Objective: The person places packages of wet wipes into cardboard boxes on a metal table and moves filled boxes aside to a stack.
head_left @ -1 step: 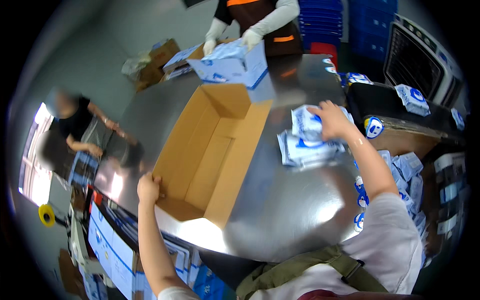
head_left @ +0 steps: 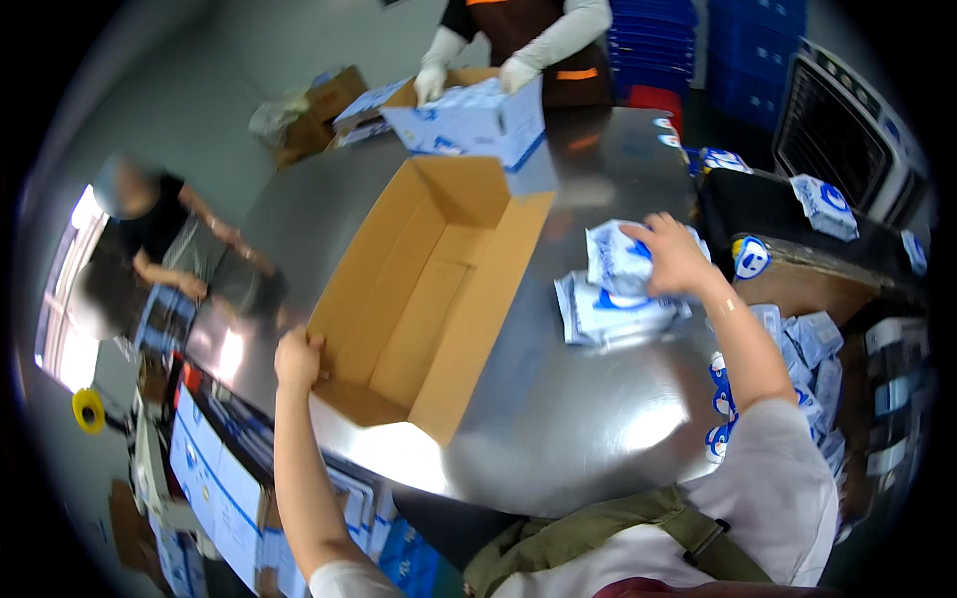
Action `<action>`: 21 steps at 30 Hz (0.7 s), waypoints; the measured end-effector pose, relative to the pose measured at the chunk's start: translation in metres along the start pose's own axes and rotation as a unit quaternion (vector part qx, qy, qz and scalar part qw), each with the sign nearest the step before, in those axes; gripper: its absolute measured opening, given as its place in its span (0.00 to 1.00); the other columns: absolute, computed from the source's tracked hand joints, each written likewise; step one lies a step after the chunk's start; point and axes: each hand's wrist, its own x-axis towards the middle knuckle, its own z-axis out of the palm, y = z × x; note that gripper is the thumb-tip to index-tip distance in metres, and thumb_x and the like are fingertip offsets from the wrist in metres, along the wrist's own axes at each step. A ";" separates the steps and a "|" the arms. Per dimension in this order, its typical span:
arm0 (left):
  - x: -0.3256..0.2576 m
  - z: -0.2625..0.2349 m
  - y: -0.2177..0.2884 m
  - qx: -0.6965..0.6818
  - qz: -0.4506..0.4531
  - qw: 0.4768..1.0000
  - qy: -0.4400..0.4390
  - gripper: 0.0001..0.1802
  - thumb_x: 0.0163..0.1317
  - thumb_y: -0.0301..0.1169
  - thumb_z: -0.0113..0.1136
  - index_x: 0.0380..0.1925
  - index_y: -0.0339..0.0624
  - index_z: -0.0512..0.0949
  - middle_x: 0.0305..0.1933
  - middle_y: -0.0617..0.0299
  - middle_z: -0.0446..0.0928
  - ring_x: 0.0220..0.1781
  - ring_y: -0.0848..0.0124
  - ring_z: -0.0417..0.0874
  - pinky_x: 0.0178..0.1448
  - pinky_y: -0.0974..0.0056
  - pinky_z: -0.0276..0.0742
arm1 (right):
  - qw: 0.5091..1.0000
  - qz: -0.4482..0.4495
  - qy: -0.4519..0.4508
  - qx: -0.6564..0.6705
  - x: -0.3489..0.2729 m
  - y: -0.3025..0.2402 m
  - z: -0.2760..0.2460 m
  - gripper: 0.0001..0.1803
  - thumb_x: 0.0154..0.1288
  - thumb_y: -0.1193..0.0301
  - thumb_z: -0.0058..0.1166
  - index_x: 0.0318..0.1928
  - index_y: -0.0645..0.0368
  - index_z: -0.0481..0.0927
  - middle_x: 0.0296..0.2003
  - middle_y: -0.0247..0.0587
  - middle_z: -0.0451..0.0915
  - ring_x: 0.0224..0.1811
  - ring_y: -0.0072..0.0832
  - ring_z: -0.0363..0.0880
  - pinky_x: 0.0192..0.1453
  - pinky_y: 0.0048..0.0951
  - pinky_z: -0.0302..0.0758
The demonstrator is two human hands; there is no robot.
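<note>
Toward the right edge of a shiny steel bench (head_left: pixel 568 429), a soft white-and-blue plastic packet (head_left: pixel 610 257) lies atop at least one lower packet (head_left: pixel 610 321), spanned by a worker's bare right hand (head_left: pixel 674 259); whether it is clasped or merely touched cannot be told. The bare left hand (head_left: pixel 298 361) grips the near-left corner of a long, open brown cardboard box (head_left: pixel 488 324), its bottom flaps showing. A one-sided lift could drag the overlapping packets askew; a tug at the corner could skew the thin-walled box. At the far edge, a co-worker's white-gloved hands (head_left: pixel 516 76) reach into a white-and-blue carton (head_left: pixel 439 132) holding pale contents (head_left: pixel 475 96). Beyond the right edge, a brown-walled bin (head_left: pixel 802 286) holds more packets (head_left: pixel 817 334).
</note>
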 end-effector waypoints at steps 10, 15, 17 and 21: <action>-0.011 -0.010 0.017 -0.025 -0.049 0.998 -0.013 0.13 0.62 0.39 0.56 0.40 0.44 0.81 0.43 0.51 0.82 0.49 0.52 0.81 0.52 0.52 0.76 | 0.799 -0.019 0.102 0.592 -0.015 -0.096 -0.013 0.43 0.30 0.77 0.70 0.56 0.63 0.74 0.45 0.36 0.77 0.49 0.27 0.76 0.59 0.25 0.68; -0.013 -0.006 0.007 -0.053 -0.057 0.997 -0.001 0.13 0.64 0.39 0.55 0.37 0.41 0.79 0.42 0.49 0.81 0.48 0.50 0.80 0.51 0.50 0.75 | 0.680 -0.085 0.123 0.718 0.062 -0.171 -0.035 0.35 0.45 0.71 0.60 0.58 0.64 0.70 0.44 0.40 0.78 0.45 0.29 0.79 0.54 0.30 0.75; -0.013 -0.004 0.005 -0.084 -0.065 0.994 0.015 0.13 0.65 0.39 0.54 0.37 0.41 0.79 0.42 0.49 0.81 0.48 0.50 0.80 0.51 0.50 0.75 | 0.644 -0.144 -0.052 0.750 0.104 -0.209 -0.028 0.27 0.53 0.71 0.57 0.55 0.65 0.71 0.42 0.41 0.79 0.41 0.28 0.81 0.50 0.35 0.80; -0.004 0.010 -0.001 -0.153 -0.095 0.982 0.055 0.14 0.65 0.40 0.52 0.36 0.40 0.80 0.41 0.48 0.81 0.48 0.49 0.80 0.51 0.50 0.75 | 0.815 -0.072 -0.326 0.474 0.129 -0.299 0.084 0.21 0.58 0.66 0.61 0.51 0.60 0.76 0.44 0.43 0.81 0.51 0.36 0.79 0.57 0.40 0.74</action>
